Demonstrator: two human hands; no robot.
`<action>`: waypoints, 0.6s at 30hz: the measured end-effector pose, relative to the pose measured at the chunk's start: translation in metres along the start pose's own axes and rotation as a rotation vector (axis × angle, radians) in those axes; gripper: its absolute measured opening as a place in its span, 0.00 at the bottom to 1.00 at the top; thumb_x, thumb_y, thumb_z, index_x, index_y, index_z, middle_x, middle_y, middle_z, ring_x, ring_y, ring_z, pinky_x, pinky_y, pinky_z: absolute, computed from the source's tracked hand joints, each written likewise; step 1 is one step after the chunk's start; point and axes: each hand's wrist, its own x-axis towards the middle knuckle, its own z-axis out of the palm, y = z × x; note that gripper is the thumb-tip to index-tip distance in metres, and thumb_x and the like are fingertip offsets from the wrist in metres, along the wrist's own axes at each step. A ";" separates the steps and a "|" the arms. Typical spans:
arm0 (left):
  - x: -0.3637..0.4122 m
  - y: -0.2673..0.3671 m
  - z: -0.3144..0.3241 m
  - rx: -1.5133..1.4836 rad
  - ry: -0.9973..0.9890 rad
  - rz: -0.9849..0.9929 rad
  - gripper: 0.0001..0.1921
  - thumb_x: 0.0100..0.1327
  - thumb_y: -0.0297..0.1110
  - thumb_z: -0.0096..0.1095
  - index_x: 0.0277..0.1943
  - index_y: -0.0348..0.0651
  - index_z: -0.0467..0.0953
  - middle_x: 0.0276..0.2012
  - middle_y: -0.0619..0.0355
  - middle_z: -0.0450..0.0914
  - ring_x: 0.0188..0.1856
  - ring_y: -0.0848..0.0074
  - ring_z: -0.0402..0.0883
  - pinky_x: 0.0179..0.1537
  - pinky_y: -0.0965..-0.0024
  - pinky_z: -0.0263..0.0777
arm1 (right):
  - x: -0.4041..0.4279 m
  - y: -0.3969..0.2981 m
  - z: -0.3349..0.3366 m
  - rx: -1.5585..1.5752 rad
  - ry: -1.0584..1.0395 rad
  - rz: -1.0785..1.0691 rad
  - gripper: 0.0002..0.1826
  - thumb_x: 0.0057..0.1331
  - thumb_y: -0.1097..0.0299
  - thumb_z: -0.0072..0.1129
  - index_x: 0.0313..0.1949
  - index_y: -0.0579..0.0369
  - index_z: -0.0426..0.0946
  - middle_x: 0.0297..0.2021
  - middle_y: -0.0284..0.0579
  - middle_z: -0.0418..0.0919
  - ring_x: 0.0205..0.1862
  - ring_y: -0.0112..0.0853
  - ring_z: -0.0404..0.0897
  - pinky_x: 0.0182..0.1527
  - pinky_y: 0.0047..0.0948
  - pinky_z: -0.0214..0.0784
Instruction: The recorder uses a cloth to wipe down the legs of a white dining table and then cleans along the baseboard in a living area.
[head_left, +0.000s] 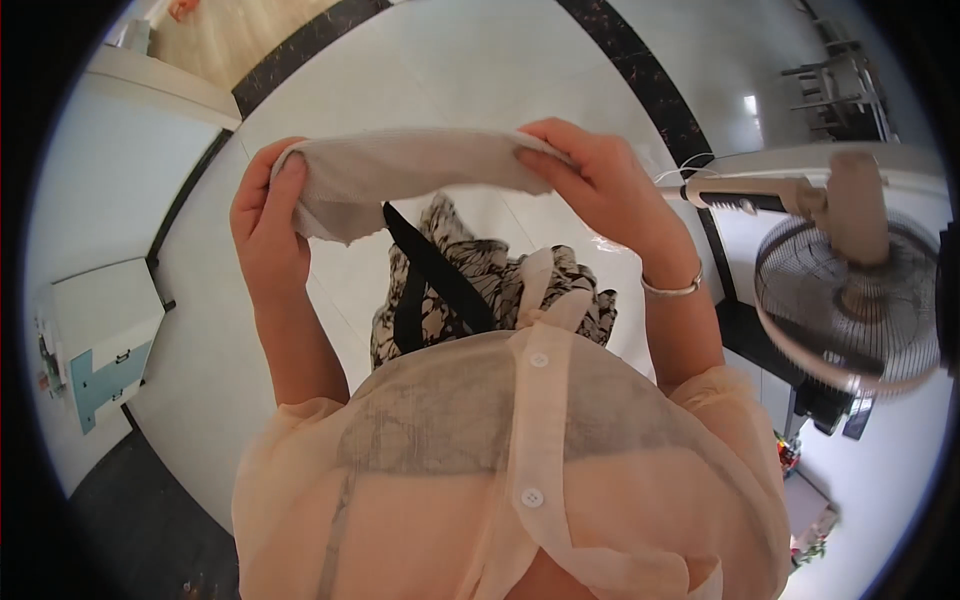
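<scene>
A light grey cloth (420, 161) is stretched between my two hands, out in front of my body and above the floor. My left hand (274, 202) grips its left end, the thumb lying on top. From that end a loose flap of the cloth hangs down. At the opposite end, my right hand (589, 176) pinches the fabric between thumb and fingers. A bracelet (673, 285) circles the right wrist. Below the cloth show a black and cream patterned skirt (480, 262) and a black strap (442, 270).
To the right stands a pedestal fan (847, 292), with a white cable behind it. A small cabinet (112, 345) with white and blue fronts is at the left wall. Dark bands (637, 75) cross the pale tiled floor (480, 67). A metal rack (840, 90) appears far right.
</scene>
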 end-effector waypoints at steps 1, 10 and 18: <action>0.023 -0.012 0.000 0.018 0.055 -0.023 0.09 0.58 0.28 0.50 0.40 0.33 0.71 0.33 0.61 0.74 0.36 0.83 0.70 0.39 0.81 0.62 | 0.029 0.017 -0.003 0.027 -0.032 0.017 0.08 0.60 0.71 0.48 0.38 0.60 0.70 0.18 0.40 0.69 0.20 0.20 0.64 0.24 0.18 0.59; 0.207 -0.062 0.078 0.668 -0.769 0.275 0.18 0.41 0.20 0.60 0.40 0.45 0.76 0.45 0.52 0.69 0.33 0.73 0.72 0.35 0.75 0.67 | 0.196 0.126 -0.052 0.143 0.042 0.322 0.07 0.59 0.74 0.46 0.38 0.60 0.71 0.24 0.37 0.74 0.26 0.19 0.68 0.30 0.19 0.62; 0.372 -0.056 0.195 0.354 -1.951 0.060 0.12 0.47 0.29 0.53 0.36 0.49 0.77 0.44 0.67 0.74 0.33 0.73 0.75 0.32 0.75 0.69 | 0.259 0.174 -0.153 0.276 0.279 0.544 0.10 0.55 0.81 0.45 0.37 0.58 0.72 0.28 0.36 0.74 0.31 0.18 0.68 0.35 0.15 0.61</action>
